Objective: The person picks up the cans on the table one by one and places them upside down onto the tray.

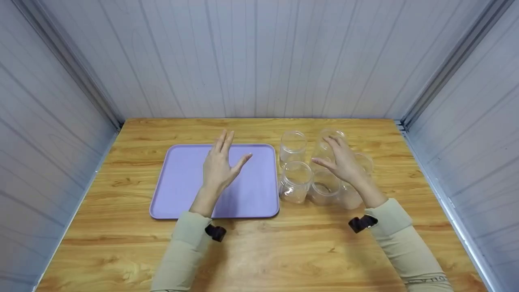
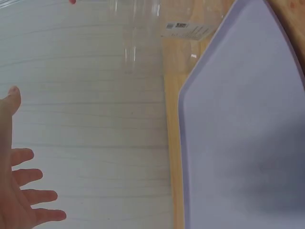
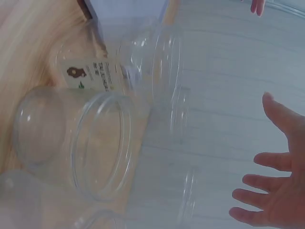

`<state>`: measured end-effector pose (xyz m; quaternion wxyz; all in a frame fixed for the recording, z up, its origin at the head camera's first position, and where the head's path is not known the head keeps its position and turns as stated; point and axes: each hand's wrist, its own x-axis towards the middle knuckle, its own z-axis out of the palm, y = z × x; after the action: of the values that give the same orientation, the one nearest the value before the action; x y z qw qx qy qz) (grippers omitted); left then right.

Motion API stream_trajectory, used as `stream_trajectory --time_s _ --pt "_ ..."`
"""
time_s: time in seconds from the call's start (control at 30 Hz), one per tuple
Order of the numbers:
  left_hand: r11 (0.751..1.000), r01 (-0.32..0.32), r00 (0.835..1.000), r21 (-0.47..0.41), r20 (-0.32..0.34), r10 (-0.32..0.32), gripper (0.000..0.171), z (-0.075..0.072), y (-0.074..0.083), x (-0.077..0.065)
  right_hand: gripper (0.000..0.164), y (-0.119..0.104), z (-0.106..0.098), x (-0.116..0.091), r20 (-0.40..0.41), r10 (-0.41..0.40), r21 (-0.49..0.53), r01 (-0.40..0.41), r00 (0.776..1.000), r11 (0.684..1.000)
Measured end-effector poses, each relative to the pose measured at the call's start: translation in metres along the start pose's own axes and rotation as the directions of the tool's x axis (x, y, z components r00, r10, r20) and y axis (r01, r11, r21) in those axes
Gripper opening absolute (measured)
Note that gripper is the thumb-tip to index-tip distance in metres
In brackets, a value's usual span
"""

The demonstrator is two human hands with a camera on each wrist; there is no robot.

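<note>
Spread above the purple tray [image 1: 184,178], my left hand [image 1: 218,168] holds nothing, its fingers extended and thumb out to the right. My right hand [image 1: 342,162] hovers over a group of clear plastic jars, fingers relaxed and apart, with nothing in its grasp. Among the jars, one [image 1: 293,146] stands at the back left, another [image 1: 297,182] at the front left and a third [image 1: 324,188] beside it. The right hand partly covers the jars behind it. In the right wrist view, a jar [image 3: 102,143] shows its open mouth, and a label [image 3: 88,74] sits on the neighbouring jar.
A wood-grain table [image 1: 284,255] carries the tray and jars. Pale panelled walls [image 1: 255,61] enclose its back and both sides. The tray's right edge lies close to the left jars. Black bands with small devices [image 1: 363,223] sit at both wrists.
</note>
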<state>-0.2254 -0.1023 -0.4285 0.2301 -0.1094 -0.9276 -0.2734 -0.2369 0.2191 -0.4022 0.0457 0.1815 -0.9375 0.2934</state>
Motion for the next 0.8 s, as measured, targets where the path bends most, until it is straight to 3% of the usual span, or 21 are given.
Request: stream_trajectory --time_s 0.47,0.8 --pt "0.994 0.004 0.989 -0.112 -0.15 -0.021 0.058 0.021 0.005 -0.018 0.067 -0.014 0.033 -0.003 0.006 -0.03 0.04 0.03 1.0 0.999" --pt "0.98 0.053 0.981 -0.19 -0.172 -0.086 0.048 0.038 0.007 -0.031 0.069 -0.014 0.052 -0.003 0.064 -0.044 0.043 0.042 0.997 0.998"
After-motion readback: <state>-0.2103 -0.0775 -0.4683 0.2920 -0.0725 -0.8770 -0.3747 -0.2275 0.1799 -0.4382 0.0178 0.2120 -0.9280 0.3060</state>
